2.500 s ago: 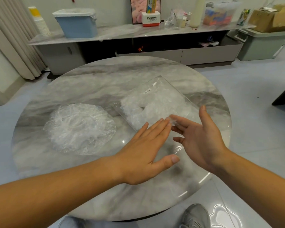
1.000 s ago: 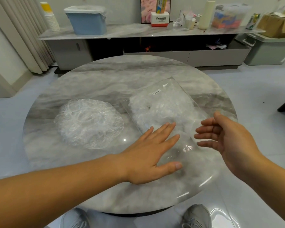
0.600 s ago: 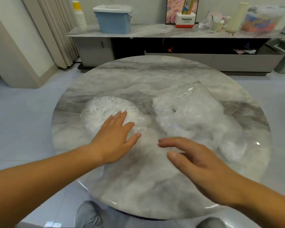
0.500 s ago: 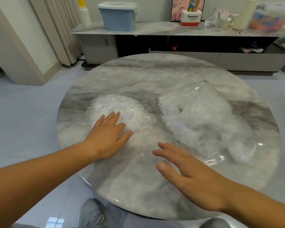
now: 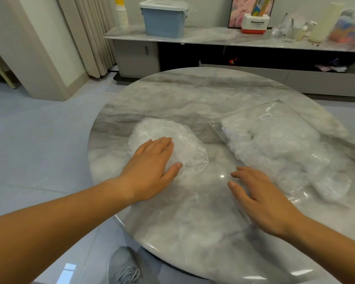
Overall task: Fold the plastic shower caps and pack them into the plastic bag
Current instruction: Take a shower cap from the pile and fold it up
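1 loose shower cap (image 5: 184, 140) lay open on the round marble table (image 5: 193, 222), spread as a rumpled, translucent disc left of centre. No crease or fold showed in it. The left hand (image 5: 152, 162) lay flat on the cap's near half, with straight fingers held together and the thumb set out on the near-right edge. It pressed the film and pinched nothing. The right hand (image 5: 260, 199) was over bare marble to the right of the cap, its fingers relaxed and slightly spread, and it held nothing. Its fingertips were just beside the near-left edge of the plastic bag (image 5: 275, 144); whether they touched the film could not be told.

The bag lay flat on the right side of the table, separated from the cap by a strip of bare marble. A small white label (image 5: 264, 116) marked its far end. A white crumpled mass filled the bag and was judged to be caps already packed; their count could not be read. At the near-right end the mass bulged toward the table edge, and whether it sat inside the film there or spilled out was unclear.

By this reading, most of the packing was done and 1 cap remained. That cap had yet to be folded, probably in halves under the flat left hand, and then slid into the bag. The bulging end also seemed to need tucking in.
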`<control>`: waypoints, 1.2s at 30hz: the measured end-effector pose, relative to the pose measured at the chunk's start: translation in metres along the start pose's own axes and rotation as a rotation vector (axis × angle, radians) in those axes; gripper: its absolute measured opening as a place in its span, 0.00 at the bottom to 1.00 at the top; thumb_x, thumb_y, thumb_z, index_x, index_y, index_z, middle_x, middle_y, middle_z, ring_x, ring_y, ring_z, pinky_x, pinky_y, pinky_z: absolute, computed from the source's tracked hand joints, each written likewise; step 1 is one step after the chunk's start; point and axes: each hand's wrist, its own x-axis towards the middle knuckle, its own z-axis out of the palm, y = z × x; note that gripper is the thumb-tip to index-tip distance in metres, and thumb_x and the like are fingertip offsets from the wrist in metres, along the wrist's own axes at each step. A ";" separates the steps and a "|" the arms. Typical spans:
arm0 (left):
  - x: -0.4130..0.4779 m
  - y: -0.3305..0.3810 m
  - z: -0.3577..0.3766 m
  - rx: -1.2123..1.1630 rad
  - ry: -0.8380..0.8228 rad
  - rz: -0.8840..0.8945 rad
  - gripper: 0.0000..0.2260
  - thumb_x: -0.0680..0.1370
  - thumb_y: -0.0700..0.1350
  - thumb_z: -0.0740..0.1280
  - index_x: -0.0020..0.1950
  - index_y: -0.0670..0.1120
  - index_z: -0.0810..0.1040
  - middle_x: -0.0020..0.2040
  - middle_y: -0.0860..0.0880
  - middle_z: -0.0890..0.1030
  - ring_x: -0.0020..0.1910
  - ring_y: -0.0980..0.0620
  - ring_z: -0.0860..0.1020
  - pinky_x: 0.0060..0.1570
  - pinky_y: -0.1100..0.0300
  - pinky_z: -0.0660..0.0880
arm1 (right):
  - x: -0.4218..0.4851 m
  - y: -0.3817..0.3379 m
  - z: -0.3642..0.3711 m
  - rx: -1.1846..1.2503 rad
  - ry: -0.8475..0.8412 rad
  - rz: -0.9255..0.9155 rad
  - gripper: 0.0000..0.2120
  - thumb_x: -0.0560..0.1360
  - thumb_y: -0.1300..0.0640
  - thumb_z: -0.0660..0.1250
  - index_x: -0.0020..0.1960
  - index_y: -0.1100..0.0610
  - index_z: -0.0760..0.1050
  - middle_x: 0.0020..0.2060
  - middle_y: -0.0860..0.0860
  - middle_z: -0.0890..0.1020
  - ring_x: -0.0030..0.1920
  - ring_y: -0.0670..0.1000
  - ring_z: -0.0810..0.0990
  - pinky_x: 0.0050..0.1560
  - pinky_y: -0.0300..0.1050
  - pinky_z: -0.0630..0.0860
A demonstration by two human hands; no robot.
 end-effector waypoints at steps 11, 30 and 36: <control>-0.087 0.036 0.028 -0.090 -0.211 0.430 0.25 0.84 0.62 0.53 0.76 0.52 0.69 0.77 0.51 0.68 0.74 0.52 0.68 0.72 0.58 0.62 | -0.031 0.002 0.007 0.066 -0.105 -0.408 0.26 0.79 0.33 0.57 0.70 0.46 0.73 0.67 0.38 0.74 0.69 0.36 0.68 0.68 0.30 0.65; -0.053 0.037 0.045 -0.602 -0.102 0.084 0.14 0.74 0.52 0.77 0.57 0.58 0.79 0.47 0.60 0.82 0.51 0.60 0.80 0.54 0.61 0.76 | -0.038 0.007 0.020 0.001 -0.166 -0.416 0.29 0.74 0.30 0.61 0.66 0.47 0.76 0.62 0.41 0.79 0.64 0.40 0.73 0.65 0.36 0.70; -0.051 0.043 0.035 -0.731 -0.105 -0.008 0.02 0.76 0.49 0.75 0.45 0.51 0.85 0.43 0.57 0.84 0.46 0.56 0.81 0.51 0.58 0.78 | -0.035 0.003 0.021 0.065 -0.052 -0.362 0.25 0.74 0.31 0.60 0.60 0.47 0.78 0.55 0.38 0.79 0.59 0.40 0.74 0.60 0.35 0.71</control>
